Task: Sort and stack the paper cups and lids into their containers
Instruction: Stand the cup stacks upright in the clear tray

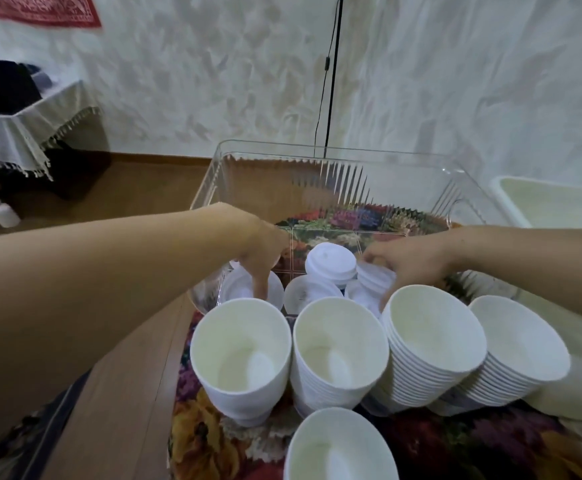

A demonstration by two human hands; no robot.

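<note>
Lids are the step in hand: both hands are working inside the clear bin [213,174] at mid-frame, while the cups wait in the lower half. The left hand [262,251] is reaching down at the bin's near left corner, its fingers pointing into a lid stack [237,289] there; blur and the angle are hiding whether they are pinching a lid or only pressing on it, so that cannot be told. The right hand [411,261] is curling its fingers round a short tilted lid stack [374,277] at centre right, thumb side up, just behind the rim of the third cup stack [435,344]. Between the hands a taller lid stack [331,263] is standing upright, with another lid [308,292] lying lower in front of it.

Cups are already nested into stacks: one at lower left [241,355], one beside it [340,351], the third leaning right, a fourth [518,341] at the right, and a fifth [338,448] at the bottom edge, all on the floral cloth [199,434].

Next, the right hand is probably needing to square its tilted lids and lower them onto a stack in the bin, keeping them level so they are not sliding apart; the left should be steadying its stack. Then the cup stacks are needing their own container, perhaps the cream tub [552,202] at upper right.
</note>
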